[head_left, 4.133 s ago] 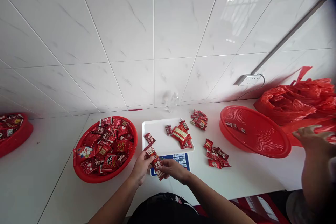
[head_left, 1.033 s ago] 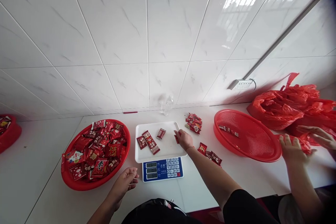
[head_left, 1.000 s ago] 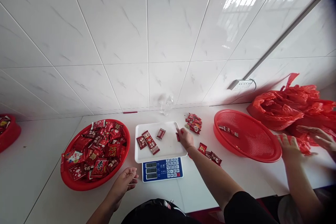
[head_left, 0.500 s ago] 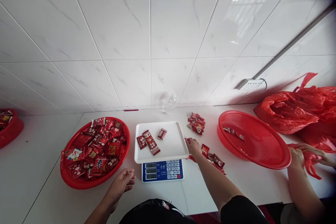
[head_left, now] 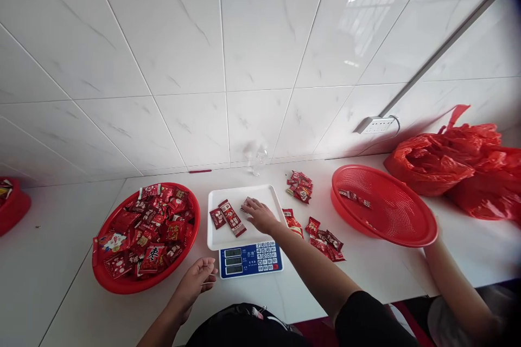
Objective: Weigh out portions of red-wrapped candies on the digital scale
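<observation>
My right hand [head_left: 260, 216] reaches over the white tray [head_left: 266, 195] of a scale, fingers stretched out, their tips at a small dark-red snack packet [head_left: 245, 204] that they partly cover. Left of it on the tray lie a long red snack packet [head_left: 232, 218] and a smaller red packet [head_left: 217, 219]. My left hand [head_left: 198, 277] hovers before the scale's blue keypad panel [head_left: 251, 260], fingers curled together; a thin pale line shows at them, too small to name. A red packet [head_left: 293, 222] lies beside the tray's right edge.
A red basket [head_left: 109, 282] heaped with packets stands at left. To the right are loose packet piles [head_left: 300, 186], a red colander [head_left: 391, 217] with a few packets and red plastic bags [head_left: 435, 165]. A co-worker's arm [head_left: 451, 287] reaches toward the colander's rim.
My right hand has left the red packet beside the tray and moved left over the small packet. My left hand stays curled. The red plastic in the co-worker's hands is out of sight.
</observation>
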Available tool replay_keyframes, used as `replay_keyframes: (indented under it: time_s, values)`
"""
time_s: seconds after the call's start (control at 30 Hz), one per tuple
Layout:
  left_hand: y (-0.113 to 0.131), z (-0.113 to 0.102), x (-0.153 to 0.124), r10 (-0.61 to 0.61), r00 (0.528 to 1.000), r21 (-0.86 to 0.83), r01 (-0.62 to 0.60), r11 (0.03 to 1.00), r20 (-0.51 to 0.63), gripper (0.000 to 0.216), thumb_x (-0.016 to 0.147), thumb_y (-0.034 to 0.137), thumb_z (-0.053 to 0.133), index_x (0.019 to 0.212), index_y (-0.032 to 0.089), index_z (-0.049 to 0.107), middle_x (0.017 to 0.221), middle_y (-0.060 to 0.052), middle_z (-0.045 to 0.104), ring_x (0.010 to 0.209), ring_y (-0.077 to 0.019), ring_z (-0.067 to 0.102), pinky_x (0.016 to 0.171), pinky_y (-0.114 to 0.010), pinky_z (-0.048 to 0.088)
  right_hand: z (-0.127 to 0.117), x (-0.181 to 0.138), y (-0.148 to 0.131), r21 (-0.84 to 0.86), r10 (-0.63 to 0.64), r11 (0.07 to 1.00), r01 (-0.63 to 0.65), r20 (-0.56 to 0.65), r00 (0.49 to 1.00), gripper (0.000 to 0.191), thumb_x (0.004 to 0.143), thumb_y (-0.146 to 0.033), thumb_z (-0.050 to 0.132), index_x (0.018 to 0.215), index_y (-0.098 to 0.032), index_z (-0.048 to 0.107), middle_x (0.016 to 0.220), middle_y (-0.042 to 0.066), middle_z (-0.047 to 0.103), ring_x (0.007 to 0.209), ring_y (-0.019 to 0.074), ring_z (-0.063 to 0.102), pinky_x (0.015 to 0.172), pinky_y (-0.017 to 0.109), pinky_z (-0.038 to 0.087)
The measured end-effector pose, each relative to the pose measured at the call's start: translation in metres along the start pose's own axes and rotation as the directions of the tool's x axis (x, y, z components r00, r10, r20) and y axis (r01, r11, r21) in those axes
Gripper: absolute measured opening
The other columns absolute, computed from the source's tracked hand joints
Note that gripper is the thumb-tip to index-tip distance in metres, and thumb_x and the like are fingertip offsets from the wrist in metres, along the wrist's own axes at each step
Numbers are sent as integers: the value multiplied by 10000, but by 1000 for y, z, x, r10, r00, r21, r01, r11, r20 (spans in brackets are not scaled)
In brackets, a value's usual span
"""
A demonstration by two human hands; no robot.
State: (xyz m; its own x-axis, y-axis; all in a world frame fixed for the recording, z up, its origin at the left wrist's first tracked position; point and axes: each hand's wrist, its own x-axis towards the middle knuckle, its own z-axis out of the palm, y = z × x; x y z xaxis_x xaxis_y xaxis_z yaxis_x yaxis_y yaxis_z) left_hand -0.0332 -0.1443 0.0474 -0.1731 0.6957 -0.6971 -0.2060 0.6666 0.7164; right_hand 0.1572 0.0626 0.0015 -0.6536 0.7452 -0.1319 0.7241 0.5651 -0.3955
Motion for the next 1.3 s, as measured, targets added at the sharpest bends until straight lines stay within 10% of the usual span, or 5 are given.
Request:
replay_keyframes:
  time_s: [0.37, 0.6, 0.8, 1.0, 1.3]
  values:
    - [-30, -27, 12, 126, 983, 92, -114, 989, -137, 537, 582, 561, 631, 930, 154, 594, 853, -82, 633, 812, -221, 611, 740, -339, 469, -8, -55, 50, 188, 497, 868, -460, -312, 810, 488, 912, -293, 119, 1319, -164, 356, 1259, 126, 509, 1129, 238, 472, 867, 359, 404]
    - [-4, -61, 31, 703, 675, 758, -334, 561, -223, 363, 767, 334, 444, 1069, 172, 563, 1171, -128, 550, 1138, -269, 463, 988, -395, 329, 13, -97, 70, 287, 659, 752, -594, -339, 671, 509, 865, -346, 242, 1294, -125, 402, 1165, 164, 568, 1073, 302, 516, 842, 444, 422]
    - [9, -83, 48, 642, 745, 956, -14, 292, -185, 439, 817, 284, 384, 1227, 170, 494, 1371, -106, 405, 1297, -309, 251, 1041, -446, 228, 23, -40, -35, -31, 57, 998, -63, -154, 986, 442, 885, -414, 320, 1318, -332, 366, 1447, 11, 282, 1339, 244, 172, 1057, 458, 186]
    - [15, -88, 64, 449, 883, 971, 31, 238, -139, 495, 844, 333, 353, 1324, 215, 386, 1424, -74, 341, 1327, -298, 199, 1036, -458, 204, 35, 2, -84, -13, -105, 994, 109, 193, 976, 528, 867, -452, 362, 1370, -346, 238, 1491, -28, 140, 1367, 246, 14, 1059, 546, 57]
    - [11, -117, 59, 411, 894, 979, 117, 165, -176, 649, 799, 304, 466, 1387, 168, 229, 1475, -138, 192, 1354, -279, 115, 1055, -430, 134, 21, -41, -27, -4, 25, 1000, -24, 42, 999, 506, 872, -454, 353, 1341, -265, 350, 1468, 22, 226, 1365, 230, 79, 1093, 481, 117]
